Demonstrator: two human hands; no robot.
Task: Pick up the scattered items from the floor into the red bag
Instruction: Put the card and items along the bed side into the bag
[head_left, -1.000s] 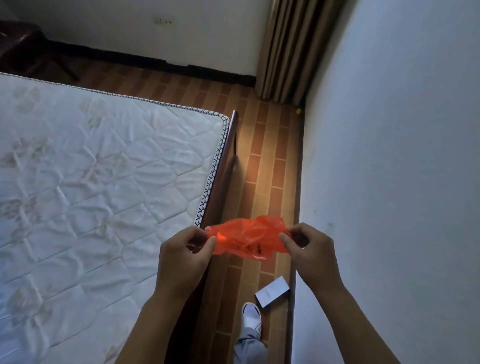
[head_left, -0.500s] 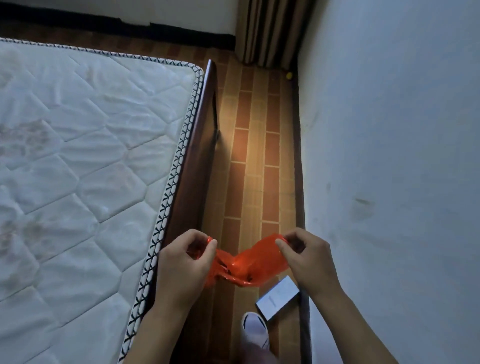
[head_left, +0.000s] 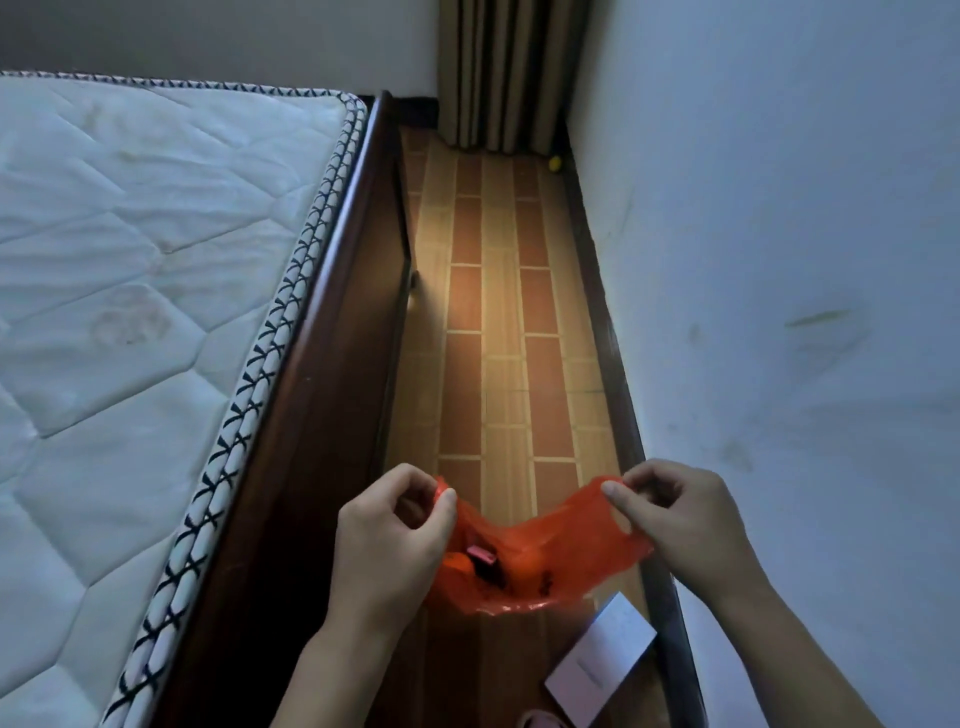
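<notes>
A thin red plastic bag (head_left: 540, 556) hangs stretched between both hands above the narrow floor strip. My left hand (head_left: 389, 535) pinches its left edge and my right hand (head_left: 675, 514) pinches its right edge. The bag sags in the middle, and a small pink and dark item (head_left: 483, 558) shows inside near the left side. A white flat box (head_left: 600, 662) lies on the floor just below the bag, near the wall. A small yellow object (head_left: 555, 163) sits far off on the floor by the curtain.
A bed with a white quilted mattress (head_left: 145, 291) and dark wooden frame (head_left: 332, 364) fills the left. A white wall (head_left: 779, 312) closes the right. A striped curtain (head_left: 498, 73) hangs at the far end. The toe of a shoe (head_left: 537, 719) shows at the bottom edge.
The view has moved forward and tilted down along the floor strip. My hands have pulled further apart, so the bag is spread wider and its inside shows.
</notes>
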